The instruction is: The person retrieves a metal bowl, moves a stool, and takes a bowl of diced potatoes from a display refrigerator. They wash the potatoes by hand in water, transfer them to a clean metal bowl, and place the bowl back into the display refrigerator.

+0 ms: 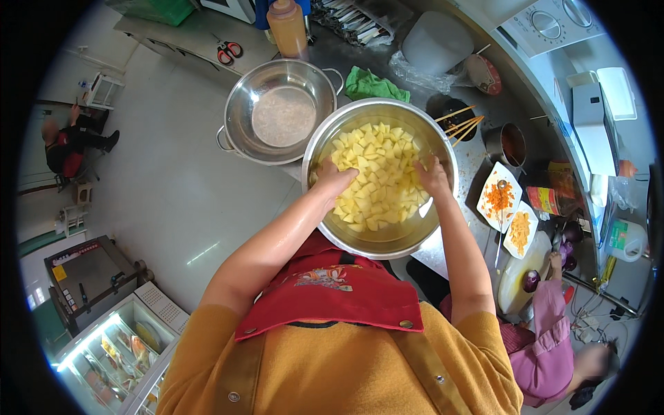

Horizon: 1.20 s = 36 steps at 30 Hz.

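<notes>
A large round stainless steel basin (337, 239) holds many cut pale-yellow pieces, probably potato (381, 171), in cloudy liquid. My left hand (334, 179) is inside the basin at the left edge of the pieces, thumb over them and the other fingers partly hidden. My right hand (433, 176) dips in at the right edge of the pieces, its fingertips in the liquid. Whether either hand grips any piece does not show. A steel two-handled pot (284, 116) with a whitish film on its bottom stands beside the basin at the upper left.
Around the basin lie a green cloth (376, 85), chopsticks on a dark bowl (461, 124), a small steel pot (506, 144) and plates of chopped food (499, 197). Red-handled scissors (229, 52) lie upper left. A co-worker (544, 353) is close on the right; another person sits far left.
</notes>
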Each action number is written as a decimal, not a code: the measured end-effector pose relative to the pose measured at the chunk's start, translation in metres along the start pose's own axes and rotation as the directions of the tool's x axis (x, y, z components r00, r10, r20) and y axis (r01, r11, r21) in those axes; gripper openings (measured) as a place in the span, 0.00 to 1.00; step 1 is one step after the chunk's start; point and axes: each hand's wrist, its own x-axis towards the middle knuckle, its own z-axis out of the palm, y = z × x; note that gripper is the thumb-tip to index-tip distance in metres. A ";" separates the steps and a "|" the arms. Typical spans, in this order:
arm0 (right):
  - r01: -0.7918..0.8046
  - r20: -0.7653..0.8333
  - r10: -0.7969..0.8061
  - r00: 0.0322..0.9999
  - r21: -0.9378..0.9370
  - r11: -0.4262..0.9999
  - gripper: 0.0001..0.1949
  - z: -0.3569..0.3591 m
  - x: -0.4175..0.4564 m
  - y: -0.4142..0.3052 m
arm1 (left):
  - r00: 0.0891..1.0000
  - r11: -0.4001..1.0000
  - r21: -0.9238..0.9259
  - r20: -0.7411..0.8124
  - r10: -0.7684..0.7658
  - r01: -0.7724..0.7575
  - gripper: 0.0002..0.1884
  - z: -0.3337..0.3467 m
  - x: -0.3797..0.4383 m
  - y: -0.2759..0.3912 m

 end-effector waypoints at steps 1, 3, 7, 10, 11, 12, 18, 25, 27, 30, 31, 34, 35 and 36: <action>-0.021 0.038 0.021 0.999 0.012 1.000 0.40 0.010 0.003 0.000 | 0.998 0.998 0.037 -0.037 -0.049 0.050 0.41 0.004 0.002 0.006; -0.076 0.100 0.072 0.992 0.037 0.996 0.42 0.024 0.006 -0.009 | 0.982 0.983 0.099 -0.122 -0.141 0.153 0.44 0.016 0.002 0.017; -0.104 0.161 0.068 0.985 0.230 0.968 0.43 0.038 -0.009 -0.039 | 0.965 0.977 0.027 -0.162 -0.206 0.213 0.46 0.031 -0.008 0.031; -0.130 0.205 0.038 0.978 0.456 0.880 0.41 0.033 -0.030 -0.070 | 0.976 0.985 -0.041 -0.132 -0.173 0.169 0.43 0.034 -0.002 0.023; -0.148 0.239 0.022 0.971 0.523 0.839 0.41 0.036 -0.034 -0.078 | 0.981 0.985 -0.074 -0.108 -0.163 0.156 0.42 0.032 0.003 0.018; -0.173 0.265 0.013 0.964 0.589 0.789 0.41 0.037 -0.036 -0.082 | 0.986 0.985 -0.099 -0.076 -0.151 0.143 0.42 0.034 0.004 0.017; -0.357 0.422 0.000 0.907 0.766 0.534 0.39 0.067 -0.045 -0.100 | 0.971 0.936 -0.318 -0.128 -0.200 0.150 0.34 0.039 0.030 -0.006; -0.188 0.147 0.118 0.982 0.799 0.571 0.35 0.064 -0.067 -0.112 | 0.975 0.913 -0.407 -0.189 -0.118 0.031 0.23 0.051 0.019 -0.006; -0.157 0.063 0.173 0.983 0.775 0.612 0.36 0.066 -0.066 -0.107 | 0.990 0.874 -0.484 -0.084 -0.109 0.055 0.22 0.054 -0.001 0.016; -0.062 -0.030 0.136 0.990 0.776 0.628 0.29 0.042 -0.080 -0.125 | 0.985 0.908 -0.419 -0.142 -0.093 0.025 0.20 0.053 -0.019 0.038; -0.028 -0.060 0.115 0.992 0.768 0.639 0.27 0.034 -0.085 -0.134 | 0.991 0.887 -0.461 -0.119 -0.067 0.005 0.20 0.051 -0.022 0.041; 0.117 -0.157 0.015 0.987 0.791 0.601 0.18 0.016 -0.089 -0.168 | 1.000 0.848 -0.530 0.000 0.010 -0.008 0.21 0.027 -0.026 0.062; 0.158 -0.185 -0.026 0.982 0.750 0.642 0.18 0.011 -0.087 -0.183 | 0.999 0.839 -0.544 0.012 0.031 -0.020 0.21 0.017 -0.030 0.075; 0.237 -0.233 -0.094 0.968 0.720 0.652 0.18 0.011 -0.082 -0.193 | 1.000 0.854 -0.520 -0.014 -0.019 0.009 0.21 0.004 -0.039 0.096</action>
